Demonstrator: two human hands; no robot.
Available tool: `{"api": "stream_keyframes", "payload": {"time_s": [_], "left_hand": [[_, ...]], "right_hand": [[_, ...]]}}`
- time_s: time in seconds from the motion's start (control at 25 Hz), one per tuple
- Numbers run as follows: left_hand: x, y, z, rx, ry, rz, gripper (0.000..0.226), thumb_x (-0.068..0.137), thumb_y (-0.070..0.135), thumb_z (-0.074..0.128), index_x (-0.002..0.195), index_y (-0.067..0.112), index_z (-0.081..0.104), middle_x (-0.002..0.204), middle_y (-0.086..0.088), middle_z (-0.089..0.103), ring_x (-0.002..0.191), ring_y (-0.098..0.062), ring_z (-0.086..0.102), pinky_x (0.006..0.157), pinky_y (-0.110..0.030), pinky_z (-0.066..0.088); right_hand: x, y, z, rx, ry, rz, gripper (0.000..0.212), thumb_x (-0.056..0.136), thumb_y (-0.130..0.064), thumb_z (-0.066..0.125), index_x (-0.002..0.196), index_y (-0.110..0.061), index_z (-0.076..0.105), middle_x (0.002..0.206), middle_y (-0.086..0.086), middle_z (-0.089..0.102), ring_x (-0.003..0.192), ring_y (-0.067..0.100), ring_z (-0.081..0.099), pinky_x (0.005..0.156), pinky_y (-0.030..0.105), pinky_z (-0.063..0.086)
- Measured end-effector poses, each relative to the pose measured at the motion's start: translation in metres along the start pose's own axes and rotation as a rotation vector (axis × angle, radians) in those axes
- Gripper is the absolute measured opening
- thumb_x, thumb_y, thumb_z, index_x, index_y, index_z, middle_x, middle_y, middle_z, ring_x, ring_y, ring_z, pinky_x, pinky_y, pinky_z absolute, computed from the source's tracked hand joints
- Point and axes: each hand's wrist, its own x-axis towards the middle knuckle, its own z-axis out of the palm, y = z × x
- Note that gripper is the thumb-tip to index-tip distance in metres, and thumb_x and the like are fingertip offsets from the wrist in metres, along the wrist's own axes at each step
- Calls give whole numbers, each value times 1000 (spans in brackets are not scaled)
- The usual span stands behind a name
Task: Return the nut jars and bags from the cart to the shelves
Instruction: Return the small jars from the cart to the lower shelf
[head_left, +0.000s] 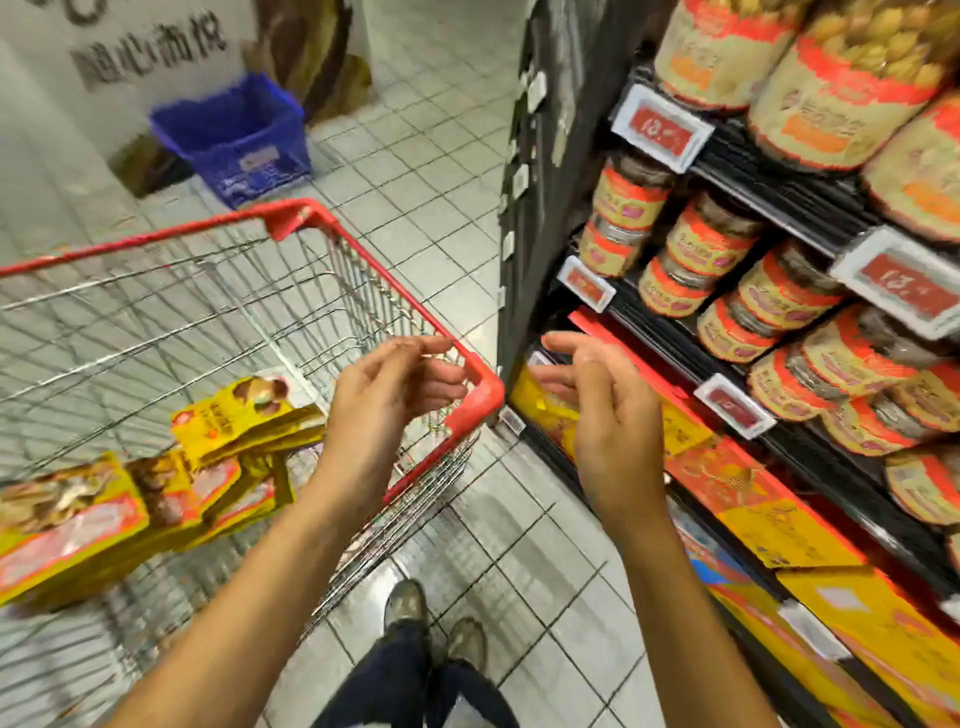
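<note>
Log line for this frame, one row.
left hand: open, empty, at cart corner | right hand: open, empty, near shelves | yellow bags: in cart | jars: on shelves

The location was a retail shop. At right of frame, shelves carried rows of labelled jars with price tags on the edges. A wire shopping cart stood on tiled floor at left.

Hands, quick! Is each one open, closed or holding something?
Left hand: open, holding nothing, near the cart rim.
Right hand: open, holding nothing, beside the shelves.
</note>
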Motion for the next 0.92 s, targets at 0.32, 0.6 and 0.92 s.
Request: {"api": "stream_keyframes", "payload": {"time_s": [0.32,0.6,0.92], "left_hand": [[-140,11,-197,-157,618,-26,29,98,14,41,83,11,65,61,-1,68,53,-9,64,56,-17,51],[-173,18,-368,-216,893,-143,25,96,8,40,84,7,61,56,1,67,50,-6,63,52,-14,50],[-119,12,-451,-251,799,-322,27,98,6,36,79,10,55,46,4,60,40,-4,55,41,-12,43]], "right_hand": [[-82,-38,179,152,-706,99,22,96,-26,41,94,-24,63,97,-3,68,80,6,68,73,16,52],[-116,-38,316,30,-830,198,25,100,-23,37,95,-24,62,98,-3,67,76,1,65,69,14,50],[-132,3,399,-322,-813,289,29,99,-35,35,92,-29,63,88,1,68,76,19,62,56,20,49]]}}
